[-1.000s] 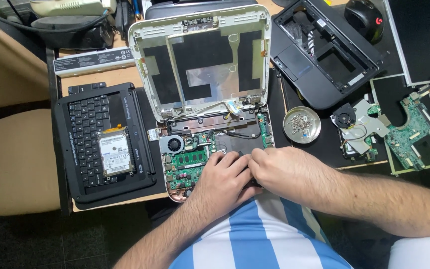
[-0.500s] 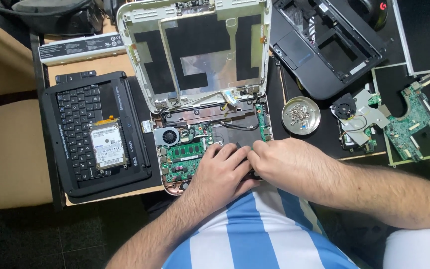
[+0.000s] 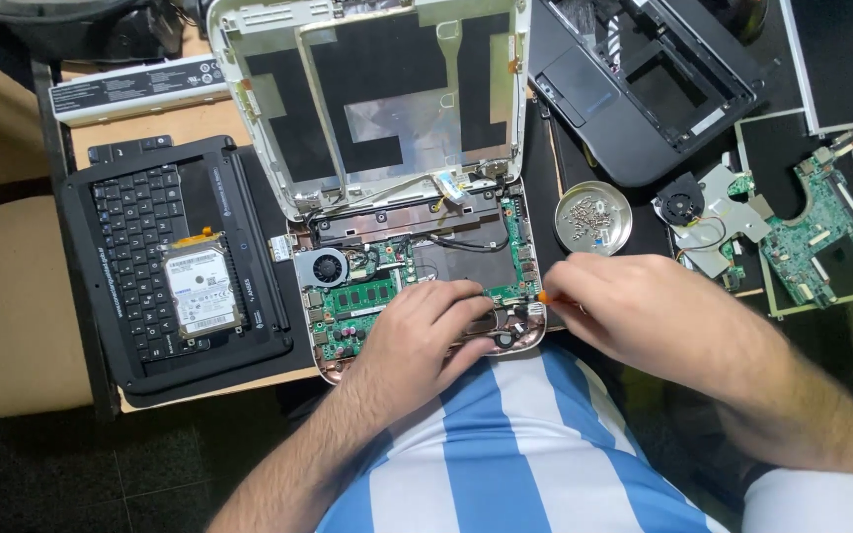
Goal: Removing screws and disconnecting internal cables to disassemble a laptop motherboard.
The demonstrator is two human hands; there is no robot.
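An opened small white laptop [image 3: 377, 118] lies in front of me with its green mainboard [image 3: 367, 296], round fan [image 3: 328, 266] and lid inside exposed. My left hand [image 3: 417, 336] rests flat on the near part of the mainboard, fingers spread toward the right corner. My right hand [image 3: 634, 306] is just right of the laptop's near right corner and pinches a thin orange-tipped tool [image 3: 543, 295] whose tip touches that corner.
A black keyboard panel [image 3: 150, 257] with a hard drive [image 3: 201, 288] on it lies to the left, a white battery [image 3: 135, 89] behind it. A round metal dish of screws [image 3: 593, 217], a black laptop base [image 3: 644, 79] and a loose green board [image 3: 816, 237] sit to the right.
My right hand has drawn away from the left one to the laptop's right corner, now showing the orange-tipped tool. The view has shifted closer over the laptop.
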